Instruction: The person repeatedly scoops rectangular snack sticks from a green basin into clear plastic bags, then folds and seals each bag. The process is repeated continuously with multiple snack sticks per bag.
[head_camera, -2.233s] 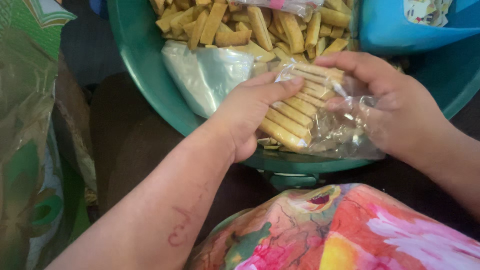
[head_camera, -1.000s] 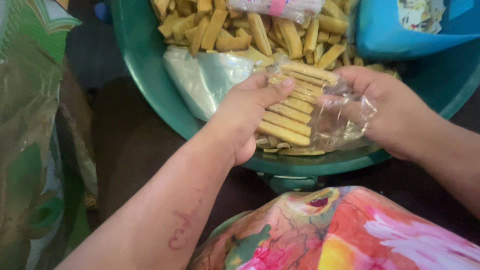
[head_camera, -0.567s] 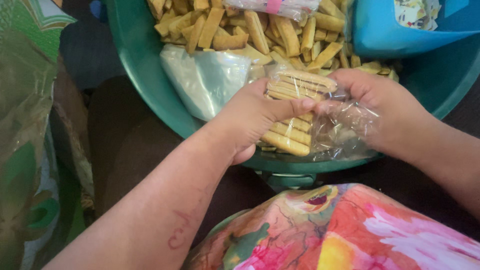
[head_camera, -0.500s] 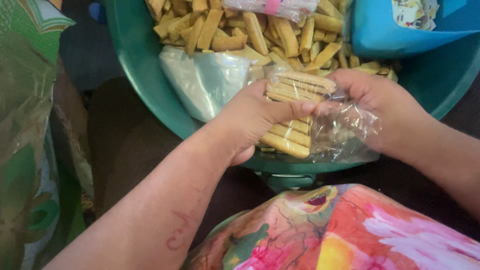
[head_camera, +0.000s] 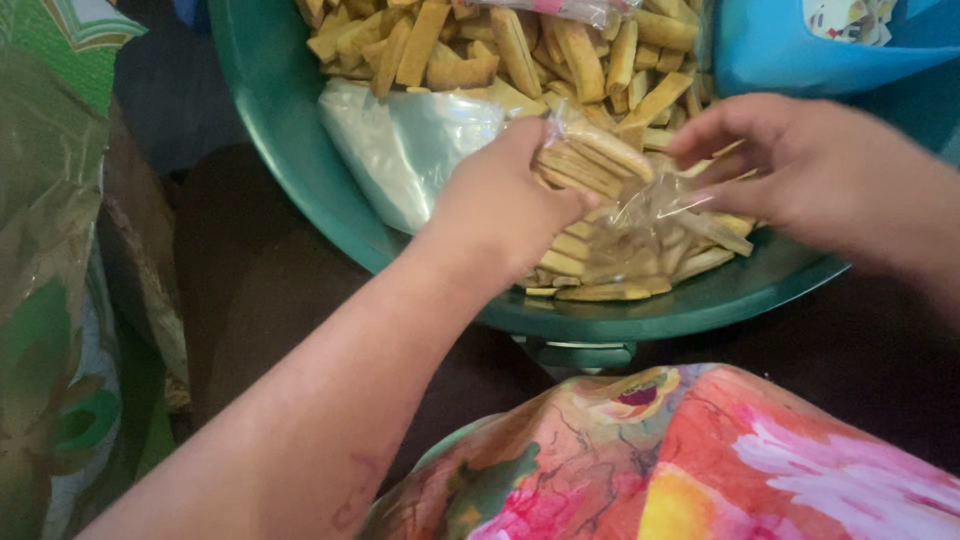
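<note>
My left hand (head_camera: 495, 205) grips a small clear plastic bag (head_camera: 610, 215) packed with yellow stick-shaped snacks, holding it over the near rim of a big green basin (head_camera: 270, 130). My right hand (head_camera: 815, 175) pinches the bag's loose open end from the right. Inside the basin lie many more loose snack sticks (head_camera: 520, 45) and a stack of empty clear bags (head_camera: 405, 145).
A blue container (head_camera: 790, 45) stands at the basin's far right. A sealed packet with a pink band (head_camera: 560, 8) rests on the sticks at the top. Green patterned cloth (head_camera: 50, 270) lies at the left. A bright floral garment (head_camera: 720, 460) covers my lap below.
The bag has been lifted and turned so its filled end points up left. My right hand slid back to the bag's open end and its fingers spread.
</note>
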